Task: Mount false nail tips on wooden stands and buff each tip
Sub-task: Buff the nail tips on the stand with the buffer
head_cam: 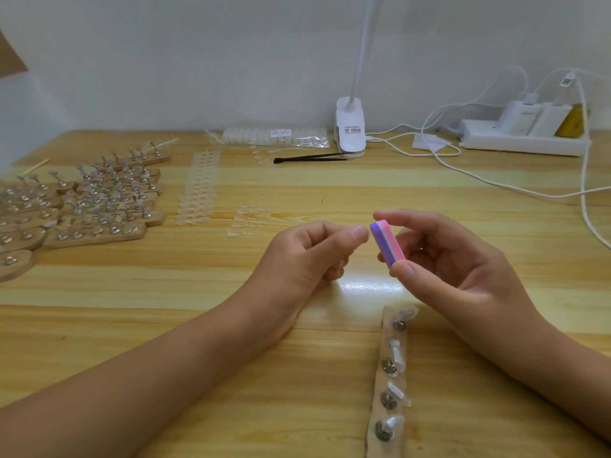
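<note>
The right hand [453, 259] grips a pink-and-purple buffing block [388, 244] above the counter [165, 309], just beside the curled left hand [310, 249]; I cannot tell whether its pinched fingertips hold a tip. Many loaded wooden stands [96, 240] are piled far left and one stand [375, 414] carrying tips lies near. With strips of unmounted nail tips [198, 190] remaining, the job looks well advanced but unfinished.
</note>
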{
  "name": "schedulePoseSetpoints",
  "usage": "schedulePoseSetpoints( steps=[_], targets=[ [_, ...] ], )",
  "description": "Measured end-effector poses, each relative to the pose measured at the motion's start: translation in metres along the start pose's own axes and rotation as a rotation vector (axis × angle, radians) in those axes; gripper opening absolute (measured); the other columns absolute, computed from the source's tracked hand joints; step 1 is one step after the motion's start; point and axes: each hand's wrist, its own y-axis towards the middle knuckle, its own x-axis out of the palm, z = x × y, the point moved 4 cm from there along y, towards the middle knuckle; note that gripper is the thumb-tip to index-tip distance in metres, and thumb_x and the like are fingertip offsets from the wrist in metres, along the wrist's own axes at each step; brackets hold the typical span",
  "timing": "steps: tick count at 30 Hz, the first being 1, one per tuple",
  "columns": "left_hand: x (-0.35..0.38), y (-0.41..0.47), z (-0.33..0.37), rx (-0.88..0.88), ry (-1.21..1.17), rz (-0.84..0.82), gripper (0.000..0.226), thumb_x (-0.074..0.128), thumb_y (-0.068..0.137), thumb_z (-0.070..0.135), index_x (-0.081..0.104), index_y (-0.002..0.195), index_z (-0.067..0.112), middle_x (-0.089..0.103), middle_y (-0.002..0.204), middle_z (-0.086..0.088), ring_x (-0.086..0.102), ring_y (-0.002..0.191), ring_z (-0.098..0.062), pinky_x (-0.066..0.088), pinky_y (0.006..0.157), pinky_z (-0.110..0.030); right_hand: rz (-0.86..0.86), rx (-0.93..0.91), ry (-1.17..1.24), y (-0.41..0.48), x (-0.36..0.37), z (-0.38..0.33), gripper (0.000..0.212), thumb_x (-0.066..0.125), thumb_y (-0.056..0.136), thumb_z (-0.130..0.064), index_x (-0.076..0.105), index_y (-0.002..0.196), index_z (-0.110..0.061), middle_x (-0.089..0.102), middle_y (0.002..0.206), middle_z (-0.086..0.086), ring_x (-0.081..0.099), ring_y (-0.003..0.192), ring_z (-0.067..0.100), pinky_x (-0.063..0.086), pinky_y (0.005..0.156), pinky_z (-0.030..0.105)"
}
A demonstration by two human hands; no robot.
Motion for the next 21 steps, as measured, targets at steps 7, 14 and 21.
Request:
schedulePoseSetpoints(
  steps=[7, 14, 21],
  targets=[
    [0.001, -0.001, -0.002, 0.014, 0.019, -0.009, 0.016, 0.076, 0.067, 0.042, 0.072, 0.068, 0.026, 0.055, 0.061, 0.012, 0.047, 0.060, -0.006, 0.042, 0.066, -0.021, 0.003, 0.013, 0.016, 0.001, -0.001, 0.000, 0.040, 0.064, 0.082, -0.019, 0.062, 0.122, -0.021, 0.065, 0.088, 0.003, 0.061, 0.089, 0.025, 0.050, 0.083, 0.020],
    [0.002, -0.003, -0.002, 0.012, 0.024, 0.003, 0.009, 0.071, 0.075, 0.032, 0.072, 0.068, 0.026, 0.057, 0.061, 0.014, 0.050, 0.060, -0.003, 0.042, 0.067, -0.020, 0.007, 0.011, -0.005, 0.001, 0.000, -0.001, 0.039, 0.063, 0.083, -0.015, 0.062, 0.121, -0.021, 0.065, 0.087, -0.001, 0.062, 0.086, 0.018, 0.050, 0.082, 0.018],
    [0.012, -0.011, -0.002, 0.089, 0.239, -0.192, 0.016, 0.073, 0.074, 0.041, 0.073, 0.084, 0.028, 0.057, 0.071, 0.006, 0.053, 0.067, -0.006, 0.044, 0.064, -0.015, 0.030, -0.012, 0.011, 0.002, -0.002, -0.002, 0.042, 0.064, 0.082, -0.021, 0.061, 0.123, -0.016, 0.059, 0.080, -0.002, 0.059, 0.079, 0.012, 0.049, 0.077, 0.020]
  ],
)
